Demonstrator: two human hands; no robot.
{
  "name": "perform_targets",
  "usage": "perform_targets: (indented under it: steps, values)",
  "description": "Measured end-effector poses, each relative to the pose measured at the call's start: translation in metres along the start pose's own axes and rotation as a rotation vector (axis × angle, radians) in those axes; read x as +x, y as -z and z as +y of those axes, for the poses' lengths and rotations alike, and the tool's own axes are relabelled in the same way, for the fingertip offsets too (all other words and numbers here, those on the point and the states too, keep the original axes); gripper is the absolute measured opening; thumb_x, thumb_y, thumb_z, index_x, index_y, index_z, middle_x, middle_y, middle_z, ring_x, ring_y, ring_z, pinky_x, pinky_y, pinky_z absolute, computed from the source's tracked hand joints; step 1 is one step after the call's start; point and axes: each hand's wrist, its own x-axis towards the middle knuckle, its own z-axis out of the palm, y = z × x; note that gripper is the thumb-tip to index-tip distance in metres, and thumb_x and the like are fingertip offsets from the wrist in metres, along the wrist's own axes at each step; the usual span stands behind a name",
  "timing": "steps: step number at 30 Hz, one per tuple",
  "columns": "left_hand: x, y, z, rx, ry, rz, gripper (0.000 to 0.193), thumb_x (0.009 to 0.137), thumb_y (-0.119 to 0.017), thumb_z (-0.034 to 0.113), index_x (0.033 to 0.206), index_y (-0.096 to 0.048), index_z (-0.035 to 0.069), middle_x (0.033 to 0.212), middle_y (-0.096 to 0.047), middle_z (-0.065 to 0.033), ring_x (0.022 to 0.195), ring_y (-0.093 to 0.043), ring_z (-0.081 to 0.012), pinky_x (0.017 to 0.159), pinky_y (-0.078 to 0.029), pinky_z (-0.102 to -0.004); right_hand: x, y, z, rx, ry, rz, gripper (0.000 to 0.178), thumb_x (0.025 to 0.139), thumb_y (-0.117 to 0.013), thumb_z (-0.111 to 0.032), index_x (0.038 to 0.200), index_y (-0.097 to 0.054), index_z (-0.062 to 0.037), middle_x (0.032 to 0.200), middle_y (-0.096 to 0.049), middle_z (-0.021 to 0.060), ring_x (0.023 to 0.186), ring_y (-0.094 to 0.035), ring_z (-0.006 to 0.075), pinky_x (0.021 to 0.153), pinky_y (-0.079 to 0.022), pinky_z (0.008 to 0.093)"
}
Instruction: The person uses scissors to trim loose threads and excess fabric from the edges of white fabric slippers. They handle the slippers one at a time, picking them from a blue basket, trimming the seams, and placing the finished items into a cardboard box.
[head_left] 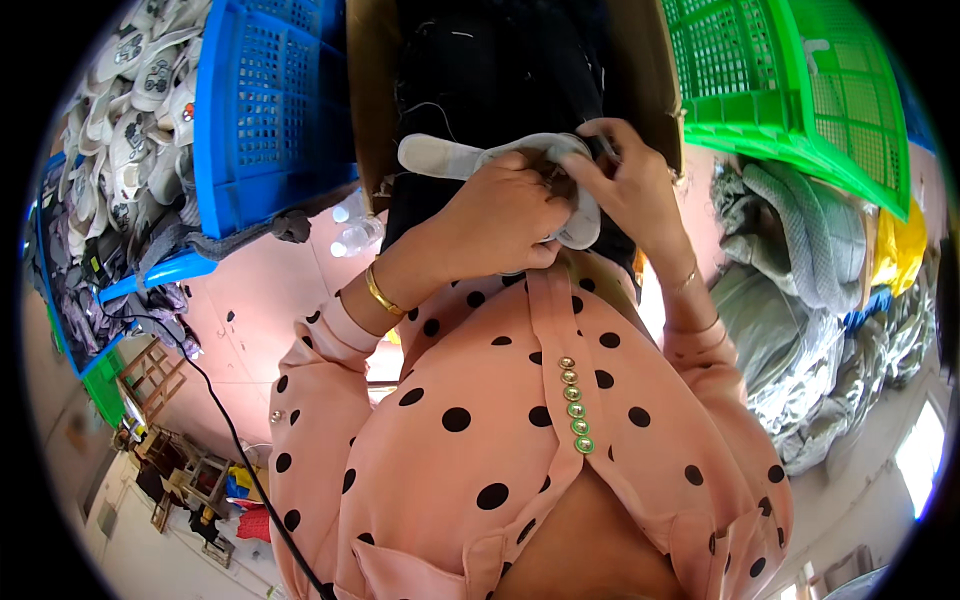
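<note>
- The left hand (pixel 505 215) has its fingers curled tightly, grasping the pale grey, curved fabric footwear piece (pixel 445 158).
- The right hand (pixel 640 190) bends its fingers, slightly parted, thumb touching the same piece; whether they pinch it, I cannot tell.
- The piece sits above the black-clothed lap (pixel 490 80), between a blue plastic lattice crate (pixel 275 110) and a green one (pixel 740 75).

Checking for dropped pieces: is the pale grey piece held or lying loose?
Held: the left hand grips the pale grey piece, the right hand touches it, and one end sticks out leftward.
</note>
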Motion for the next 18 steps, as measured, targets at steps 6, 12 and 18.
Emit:
perform_targets:
  steps: [6, 12, 18]
  values:
    - [-0.009, 0.005, -0.009, -0.003, -0.132, -0.011, 0.017, 0.080, -0.068, 0.023, 0.075, -0.068, 0.008, 0.094, -0.066, -0.0003, 0.101, -0.056, -0.0217, 0.100, -0.039, -0.0413, 0.002, 0.001, 0.030, -0.067, 0.005, -0.236, 0.030, 0.080, -0.068, -0.023, 0.095, -0.062, 0.0021, 0.070, -0.063, 0.0203, 0.065, -0.063, 0.0373, 0.060, -0.050, 0.0393]
    - [-0.015, 0.003, -0.011, 0.205, 0.195, 0.206, 0.015, 0.081, -0.070, 0.025, 0.085, -0.074, 0.011, 0.118, -0.064, -0.0054, 0.120, -0.049, -0.0232, 0.104, -0.036, -0.0428, -0.003, -0.001, 0.033, 0.024, -0.016, -0.219, 0.026, 0.081, -0.066, -0.019, 0.087, -0.058, 0.0051, 0.066, -0.059, 0.0217, 0.058, -0.058, 0.0361, 0.057, -0.047, 0.0383]
    - [0.005, -0.006, -0.020, 0.430, 0.297, 0.033, 0.018, 0.078, -0.071, 0.032, 0.091, -0.077, 0.020, 0.090, -0.070, 0.0027, 0.093, -0.057, -0.0184, 0.096, -0.040, -0.0367, 0.004, -0.007, 0.034, 0.044, 0.029, -0.197, 0.023, 0.080, -0.063, -0.015, 0.082, -0.056, 0.0060, 0.061, -0.057, 0.0214, 0.055, -0.057, 0.0348, 0.054, -0.046, 0.0380]
